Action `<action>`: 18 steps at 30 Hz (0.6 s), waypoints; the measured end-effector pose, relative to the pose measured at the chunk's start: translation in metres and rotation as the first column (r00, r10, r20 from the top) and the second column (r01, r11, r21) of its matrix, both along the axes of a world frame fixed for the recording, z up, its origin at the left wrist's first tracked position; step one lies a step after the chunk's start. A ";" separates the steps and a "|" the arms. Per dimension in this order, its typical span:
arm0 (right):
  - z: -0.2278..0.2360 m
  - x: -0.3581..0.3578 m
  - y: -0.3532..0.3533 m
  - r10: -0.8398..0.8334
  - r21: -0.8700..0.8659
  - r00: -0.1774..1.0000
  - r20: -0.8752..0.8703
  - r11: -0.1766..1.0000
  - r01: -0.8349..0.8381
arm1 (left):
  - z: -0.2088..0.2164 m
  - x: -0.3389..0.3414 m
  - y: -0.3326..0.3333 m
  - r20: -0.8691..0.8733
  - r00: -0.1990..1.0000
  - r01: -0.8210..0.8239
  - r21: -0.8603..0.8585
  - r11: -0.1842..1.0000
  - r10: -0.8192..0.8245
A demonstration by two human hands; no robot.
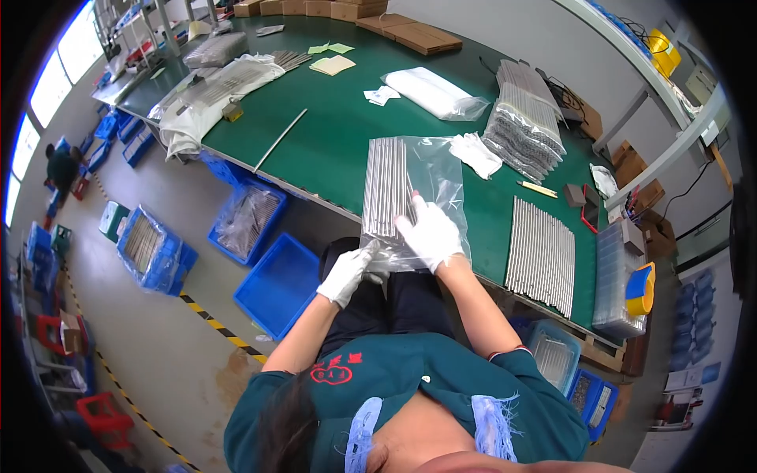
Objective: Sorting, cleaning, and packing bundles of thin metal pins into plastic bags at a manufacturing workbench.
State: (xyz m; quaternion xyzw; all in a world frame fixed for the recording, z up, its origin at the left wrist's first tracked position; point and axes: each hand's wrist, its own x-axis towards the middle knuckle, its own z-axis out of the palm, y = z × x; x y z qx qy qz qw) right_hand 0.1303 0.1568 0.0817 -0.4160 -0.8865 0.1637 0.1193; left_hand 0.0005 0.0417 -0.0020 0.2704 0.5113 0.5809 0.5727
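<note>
A clear plastic bag lies at the near edge of the green table, with a row of slim metal rods side by side in its left part. White gloves cover both hands. My left hand pinches the bag's near left corner, just off the table edge. My right hand lies on the bag beside the rods, its fingers stretched out and touching the plastic and the rods' right side. Further right, another row of metal rods lies bare on the table.
A single rod lies to the left. Behind the bag are a white cloth, a white plastic packet and stacked bagged rods. A yellow cutter lies at right. Blue crates stand on the floor at left.
</note>
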 end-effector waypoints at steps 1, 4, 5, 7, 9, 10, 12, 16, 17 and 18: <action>-0.010 0.000 -0.004 -0.044 0.027 0.995 -0.090 0.999 0.047 | -0.005 0.003 -0.005 0.020 0.999 -0.033 -0.025 0.999 0.034; -0.023 0.009 -0.010 0.045 -0.050 0.973 -0.227 0.997 -0.058 | -0.008 0.008 -0.011 0.052 0.995 -0.080 -0.019 0.997 0.080; -0.025 0.010 -0.013 0.056 -0.054 0.972 -0.228 0.996 -0.070 | -0.007 0.011 -0.012 0.114 0.988 -0.100 -0.042 0.994 0.105; -0.030 0.014 -0.021 0.046 -0.084 0.945 -0.324 0.993 -0.078 | -0.008 0.016 -0.015 0.162 0.981 -0.105 -0.022 0.994 0.107; -0.040 0.021 -0.031 0.096 0.037 0.922 -0.374 0.995 -0.088 | -0.024 0.025 -0.020 0.113 0.990 -0.083 0.028 0.996 0.080; -0.039 0.027 -0.038 0.130 0.142 0.922 -0.365 0.986 -0.082 | -0.019 0.036 -0.024 0.074 0.997 -0.024 0.038 0.999 0.021; -0.039 0.041 -0.057 0.118 -0.008 0.838 -0.534 0.989 -0.145 | -0.024 0.054 -0.029 -0.142 0.978 0.161 0.043 0.986 -0.153; -0.034 0.068 -0.069 0.041 -0.200 0.708 -0.705 0.946 -0.254 | -0.014 0.070 -0.028 -0.127 0.928 0.347 -0.041 0.937 -0.349; -0.034 0.077 -0.071 -0.006 -0.263 0.695 -0.719 0.928 -0.264 | -0.010 0.066 -0.028 -0.146 0.914 0.380 -0.022 0.925 -0.379; -0.029 0.089 -0.072 -0.127 -0.435 0.682 -0.720 0.849 -0.301 | 0.005 0.059 -0.029 -0.293 0.878 0.387 -0.031 0.922 -0.379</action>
